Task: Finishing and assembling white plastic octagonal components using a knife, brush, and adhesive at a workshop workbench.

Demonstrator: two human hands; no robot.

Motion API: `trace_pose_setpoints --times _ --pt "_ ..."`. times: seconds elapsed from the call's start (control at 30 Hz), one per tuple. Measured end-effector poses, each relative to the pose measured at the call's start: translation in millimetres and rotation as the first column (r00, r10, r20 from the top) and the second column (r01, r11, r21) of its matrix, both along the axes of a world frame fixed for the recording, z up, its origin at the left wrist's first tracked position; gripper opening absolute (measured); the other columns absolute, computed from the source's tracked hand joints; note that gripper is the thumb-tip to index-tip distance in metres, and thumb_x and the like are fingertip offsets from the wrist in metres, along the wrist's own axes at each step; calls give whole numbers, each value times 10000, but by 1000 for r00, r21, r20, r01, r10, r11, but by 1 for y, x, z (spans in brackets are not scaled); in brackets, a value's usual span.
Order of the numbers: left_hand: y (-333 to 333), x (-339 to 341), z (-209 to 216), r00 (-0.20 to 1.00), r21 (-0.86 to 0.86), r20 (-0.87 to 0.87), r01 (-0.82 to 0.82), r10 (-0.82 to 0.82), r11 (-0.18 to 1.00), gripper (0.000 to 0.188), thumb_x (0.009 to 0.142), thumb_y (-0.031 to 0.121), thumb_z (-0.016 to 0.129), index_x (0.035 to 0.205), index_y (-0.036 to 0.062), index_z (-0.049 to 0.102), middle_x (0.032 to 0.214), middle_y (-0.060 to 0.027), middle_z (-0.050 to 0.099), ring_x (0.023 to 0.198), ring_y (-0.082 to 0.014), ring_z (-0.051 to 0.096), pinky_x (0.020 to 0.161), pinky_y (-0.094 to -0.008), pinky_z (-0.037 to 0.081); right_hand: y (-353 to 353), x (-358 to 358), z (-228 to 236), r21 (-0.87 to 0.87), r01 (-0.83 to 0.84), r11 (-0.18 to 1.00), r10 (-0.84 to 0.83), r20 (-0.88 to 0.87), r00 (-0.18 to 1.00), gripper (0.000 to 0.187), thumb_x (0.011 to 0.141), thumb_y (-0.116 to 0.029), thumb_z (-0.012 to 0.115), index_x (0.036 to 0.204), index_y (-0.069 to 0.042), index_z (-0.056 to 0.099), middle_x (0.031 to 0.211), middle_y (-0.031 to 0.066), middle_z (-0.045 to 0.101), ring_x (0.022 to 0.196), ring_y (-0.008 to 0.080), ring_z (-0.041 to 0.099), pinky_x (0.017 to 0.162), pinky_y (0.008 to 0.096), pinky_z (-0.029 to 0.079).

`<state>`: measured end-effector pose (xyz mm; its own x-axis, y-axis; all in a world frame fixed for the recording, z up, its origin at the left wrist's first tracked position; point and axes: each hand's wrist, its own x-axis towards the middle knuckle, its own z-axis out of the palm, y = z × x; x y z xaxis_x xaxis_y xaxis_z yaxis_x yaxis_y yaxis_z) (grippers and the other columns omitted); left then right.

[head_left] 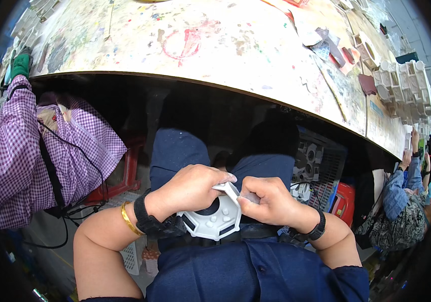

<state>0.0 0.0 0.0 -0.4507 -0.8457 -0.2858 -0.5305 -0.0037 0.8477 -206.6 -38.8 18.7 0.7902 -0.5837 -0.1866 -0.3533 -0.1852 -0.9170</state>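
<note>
Over my lap I hold a white, roughly octagonal moulded part [214, 225], with a large round dark opening, slots along its edge and several small raised knobs. My left hand [189, 187] is closed on its upper left side, the thumb lying along the top rim. Against the upper right rim presses my right hand [270, 201], its fingers curled into a pinch. Whatever that pinch holds, if anything, is hidden by the fingers.
A paint-stained table [245, 50] lies ahead, with stacked white parts [404, 88] and sandpaper scraps [328, 48] at its right. Beneath stands a dark crate [326, 161] of parts, near a red stool [344, 201]. Co-workers sit left, in a checked purple garment [74, 136], and right.
</note>
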Motion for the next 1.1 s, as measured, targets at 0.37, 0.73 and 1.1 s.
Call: trace_pose_setpoints --times 0.37,0.73,1.1 --pt "3 -4 -2 1000 -25 21 -3 3 1000 320 793 79 592 1103 51 665 956 -169 678 899 -349 645 787 -419 511 -1 -3 2 42 51 998 -51 -6 999 137 774 -117 613 780 -12 525 647 150 546 558 314 571 519 366 439" --pt "3 -2 -1 999 -39 39 5 -3 999 316 790 70 584 1093 46 669 964 -183 675 897 -355 645 779 -423 512 -1 2 -3 23 22 1000 -22 6 1000 136 780 -120 610 810 -10 537 649 152 541 557 299 575 523 360 441" --pt "3 -1 -4 999 -39 38 -7 8 999 306 802 84 584 1093 53 671 970 -178 676 901 -351 645 784 -421 511 1 4 -6 45 86 995 -88 31 996 136 788 -116 614 788 -11 527 614 132 526 524 267 550 502 347 424"
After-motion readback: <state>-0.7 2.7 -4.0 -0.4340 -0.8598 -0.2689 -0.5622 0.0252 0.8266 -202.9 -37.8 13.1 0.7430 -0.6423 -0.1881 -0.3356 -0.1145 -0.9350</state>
